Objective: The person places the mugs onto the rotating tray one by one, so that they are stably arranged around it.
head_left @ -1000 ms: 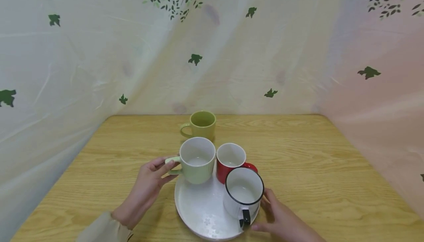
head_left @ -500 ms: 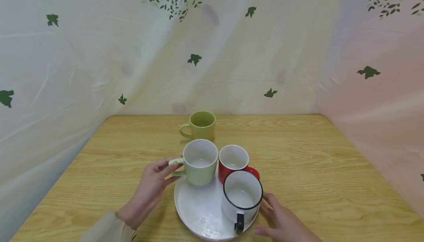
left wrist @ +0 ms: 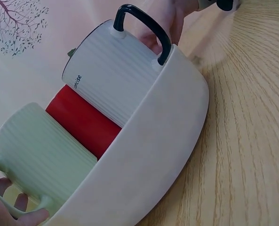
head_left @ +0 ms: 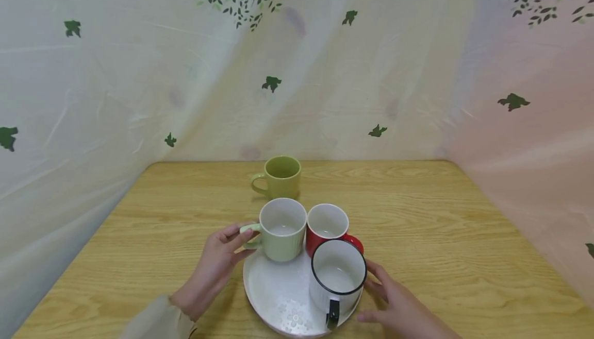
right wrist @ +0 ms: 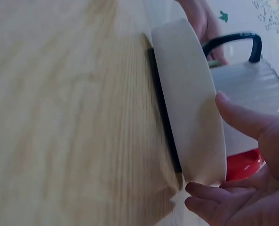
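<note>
Beside a white dish point(head_left: 274, 290), 2 hands point(head_left: 216, 259), 1 gripping pale-green mug point(head_left: 282, 249)

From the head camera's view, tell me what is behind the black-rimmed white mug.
The red mug is behind the black-rimmed white mug, its white inside and part of its red handle showing. Its lower front and base are covered.

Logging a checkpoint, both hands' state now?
Left hand: holding the pale green ribbed mug by its handle.
Right hand: open, beside the black-rimmed white mug; contact unclear.
</note>
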Demonstrator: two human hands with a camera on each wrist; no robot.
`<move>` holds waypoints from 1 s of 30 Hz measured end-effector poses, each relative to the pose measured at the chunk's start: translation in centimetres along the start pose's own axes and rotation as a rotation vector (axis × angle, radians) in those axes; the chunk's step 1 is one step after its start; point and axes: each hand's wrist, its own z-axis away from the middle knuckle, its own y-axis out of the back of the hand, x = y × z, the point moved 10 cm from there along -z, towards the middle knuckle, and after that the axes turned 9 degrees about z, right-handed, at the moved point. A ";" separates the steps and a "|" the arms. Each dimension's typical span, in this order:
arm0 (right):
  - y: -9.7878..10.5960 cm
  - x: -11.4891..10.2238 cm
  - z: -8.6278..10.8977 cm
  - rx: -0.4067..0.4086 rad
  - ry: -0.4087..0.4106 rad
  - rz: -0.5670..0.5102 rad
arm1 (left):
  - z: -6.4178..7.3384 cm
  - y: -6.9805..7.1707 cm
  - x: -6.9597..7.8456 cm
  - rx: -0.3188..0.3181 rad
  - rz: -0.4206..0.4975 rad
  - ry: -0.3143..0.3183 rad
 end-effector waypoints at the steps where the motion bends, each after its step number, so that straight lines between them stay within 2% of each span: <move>1: 0.1 0.0 -0.2 -0.006 -0.002 -0.006 | 0.0 0.1 -0.1 0.003 0.000 0.001; 5: 0.5 -0.3 -1.2 -0.005 0.036 0.006 | -0.1 0.2 -0.3 0.011 0.008 0.007; 9: 0.7 -0.9 -1.8 -0.016 0.107 0.001 | -0.2 0.2 -0.5 0.025 0.007 0.008; 12: 0.7 -0.9 -2.1 -0.033 0.095 -0.012 | -0.3 0.2 -0.5 0.037 -0.001 0.003; 17: 0.6 -0.4 -2.3 -0.046 0.025 -0.022 | -0.3 0.2 -0.5 0.049 -0.006 0.007; 30: 0.4 0.0 -2.2 -0.042 -0.003 -0.011 | -0.4 0.1 -0.3 0.021 -0.071 0.042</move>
